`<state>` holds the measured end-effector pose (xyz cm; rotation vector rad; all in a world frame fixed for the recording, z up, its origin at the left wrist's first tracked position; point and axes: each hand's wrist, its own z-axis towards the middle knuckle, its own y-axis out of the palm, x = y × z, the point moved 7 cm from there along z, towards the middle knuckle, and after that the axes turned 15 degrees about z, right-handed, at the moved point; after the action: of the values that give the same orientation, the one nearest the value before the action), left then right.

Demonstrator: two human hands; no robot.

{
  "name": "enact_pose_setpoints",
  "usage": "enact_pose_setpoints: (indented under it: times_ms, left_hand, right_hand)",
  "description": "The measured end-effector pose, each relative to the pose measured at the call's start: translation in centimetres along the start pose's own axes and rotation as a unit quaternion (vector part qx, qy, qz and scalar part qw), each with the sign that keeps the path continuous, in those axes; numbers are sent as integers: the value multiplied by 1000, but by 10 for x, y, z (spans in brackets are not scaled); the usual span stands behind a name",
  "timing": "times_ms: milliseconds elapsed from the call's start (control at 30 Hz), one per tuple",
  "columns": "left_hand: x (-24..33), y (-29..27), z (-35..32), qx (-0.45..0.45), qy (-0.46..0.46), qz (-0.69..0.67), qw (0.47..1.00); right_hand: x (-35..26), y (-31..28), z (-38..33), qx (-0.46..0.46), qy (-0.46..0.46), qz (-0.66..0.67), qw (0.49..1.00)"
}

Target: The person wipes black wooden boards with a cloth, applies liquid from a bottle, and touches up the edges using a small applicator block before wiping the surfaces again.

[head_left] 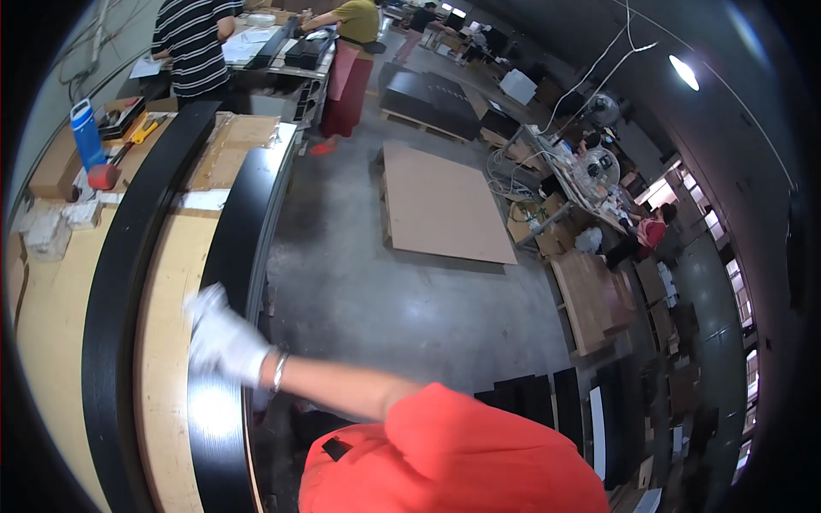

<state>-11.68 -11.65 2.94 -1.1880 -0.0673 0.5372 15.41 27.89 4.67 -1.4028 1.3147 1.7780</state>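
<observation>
My right hand (226, 339), in a white glove with a metal bracelet (280, 371) at the wrist, reaches left across a long black board (239, 231). It is over or touching the board's top face; motion blur hides the finger shape and anything in them. This board lies lengthwise along the bench's right edge, with light glaring off its near part. A second long black board (120, 282) runs parallel to its left, a strip of pale bench top (167, 342) between them. My left hand is not visible.
A blue bottle (86, 135), a red tape roll (103, 177) and a yellow-handled tool (147, 130) sit at the bench's far left. Brown sheet (445, 203) lies on the floor to the right. Co-workers stand at a far table, one in a striped shirt (195, 43).
</observation>
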Motion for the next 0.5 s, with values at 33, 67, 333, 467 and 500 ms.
enact_pose_setpoints:
  times_ms: [33, 67, 333, 467, 500]
  left_hand:
    - [33, -6, 27, 19, 25, -24, 999]
    - [52, -8, 41, -33, 12, -57, 998]
    - [240, 14, 181, -122, 52, -123, 984]
    - [331, 69, 230, -117, 66, -37, 990]
    - [340, 72, 233, -123, 65, -20, 990]
  right_hand:
    - [81, 10, 18, -27, 36, 336, 941]
    - [82, 68, -20, -131, 249, 438, 854]
    - [27, -71, 95, -84, 17, 514, 854]
    - [8, -135, 121, -46, 27, 394, 918]
    - [12, -105, 103, -137, -59, 128, 981]
